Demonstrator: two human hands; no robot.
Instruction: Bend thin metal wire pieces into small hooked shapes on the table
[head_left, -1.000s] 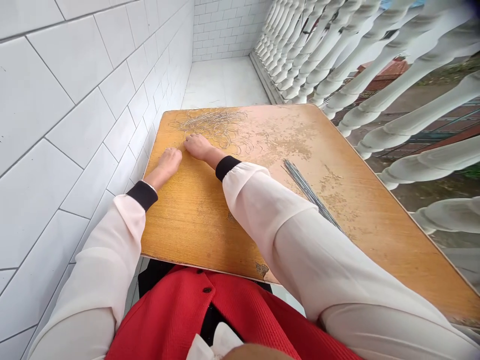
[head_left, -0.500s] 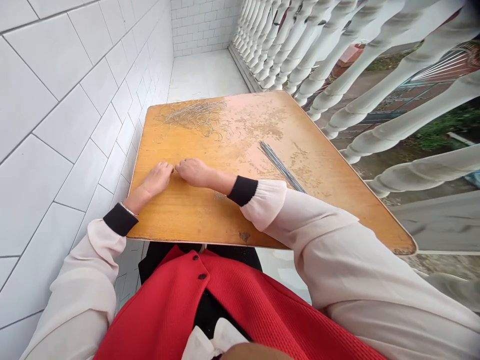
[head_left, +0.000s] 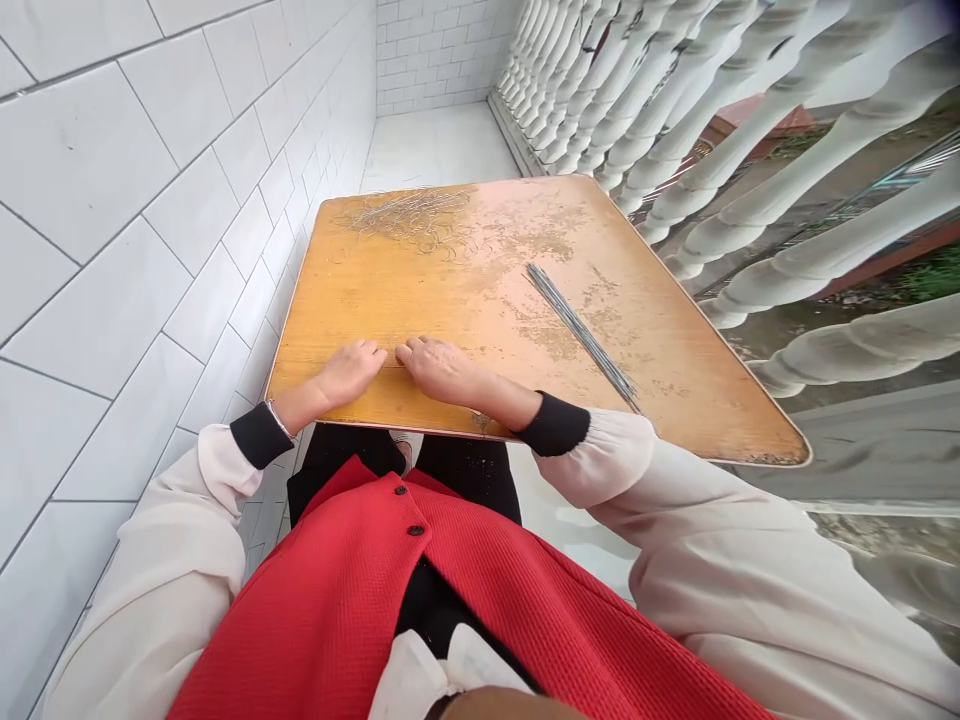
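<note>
Closest in view is the person's red waffle-knit vest [head_left: 480, 590] with round dark buttons, and sleeves of pale, sheer fabric [head_left: 172, 540] ending in black ribbed cuffs. The left hand [head_left: 349, 372], a thin metal bangle [head_left: 279, 418] at its wrist, and the right hand [head_left: 442, 370] lie palm-down near the worktop's [head_left: 360, 300] close edge, just apart from each other. Their fingers [head_left: 411, 350] are relaxed, slightly curled and empty, gripping nothing. The worktop is orange-varnished wood, worn pale and blotchy. Beyond the right hand on it lies a slim bundle of straight wire rods [head_left: 581, 335], and at its far left corner a flat tangle of thin curled wire [head_left: 409, 220]. Past the worktop, a glossy white tile wall [head_left: 135, 250] runs along the left, turned white balusters [head_left: 750, 150] along the right, and a pale floor [head_left: 435, 145] lies between them.
</note>
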